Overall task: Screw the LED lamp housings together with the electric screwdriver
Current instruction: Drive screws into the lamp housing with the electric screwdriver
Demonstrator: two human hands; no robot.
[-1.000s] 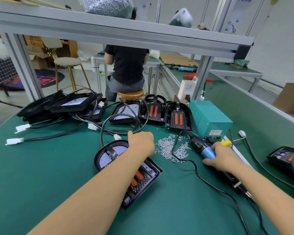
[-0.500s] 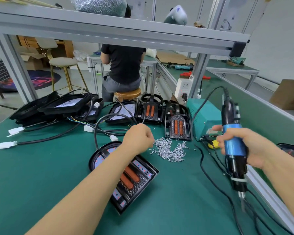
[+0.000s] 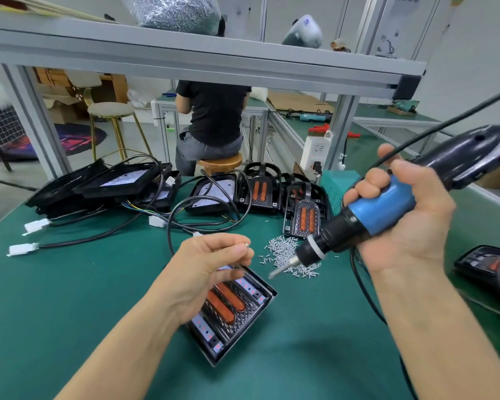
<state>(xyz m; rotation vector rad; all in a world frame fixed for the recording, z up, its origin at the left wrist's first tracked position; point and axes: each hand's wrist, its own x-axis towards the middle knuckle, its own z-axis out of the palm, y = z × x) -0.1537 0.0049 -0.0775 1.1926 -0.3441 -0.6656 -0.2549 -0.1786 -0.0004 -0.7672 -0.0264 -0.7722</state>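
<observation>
A black LED lamp housing (image 3: 234, 313) with two orange strips lies on the green mat just below my left hand (image 3: 205, 264). That hand hovers over it and pinches a small silver screw (image 3: 246, 245) between thumb and fingertips. My right hand (image 3: 407, 223) grips the blue and black electric screwdriver (image 3: 381, 209), tilted so its bit (image 3: 280, 269) points down-left toward my left hand. A pile of loose screws (image 3: 286, 252) lies between the two hands.
More lamp housings (image 3: 303, 217) and black cables with white plugs (image 3: 35, 226) line the back of the mat. A green power box (image 3: 335, 183) stands at the back right; another housing (image 3: 491, 264) lies at the far right. A person sits beyond the bench under the shelf.
My right hand has swung the screwdriver from upright to slanted, bit toward the left hand. My left hand has turned palm up and now pinches a screw.
</observation>
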